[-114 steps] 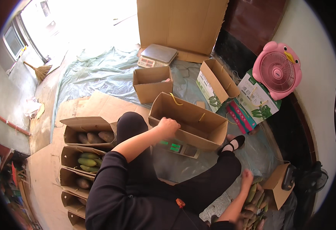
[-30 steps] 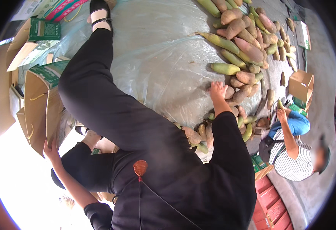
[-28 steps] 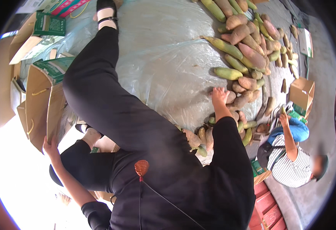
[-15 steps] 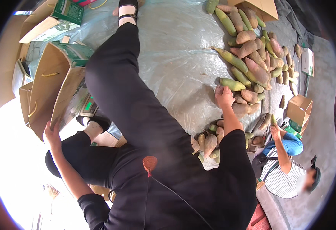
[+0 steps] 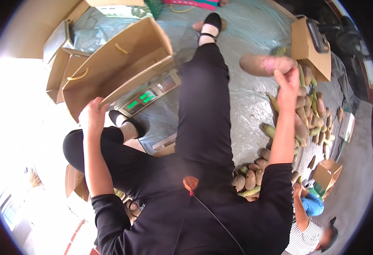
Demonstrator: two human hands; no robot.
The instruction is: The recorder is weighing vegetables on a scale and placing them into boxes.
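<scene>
"Plastic sheeting [image 5: 250, 100] spreads across the room; what's at left?"
"My left hand [image 5: 93, 114] grips the edge of an open cardboard box [image 5: 105, 63]; beside its near wall, a scale [image 5: 148, 95] shows green digits."
"And right?"
"One pinkish-brown tuber [image 5: 251, 64], its end clasped in my right hand [image 5: 287, 85]; farther right lie heaped tubers [image 5: 301, 126]."

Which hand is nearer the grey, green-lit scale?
Left: the left hand, leftward of the scale, grips a brown cardboard box; the right hand, farther rightward, holds a brown tuber.
</scene>
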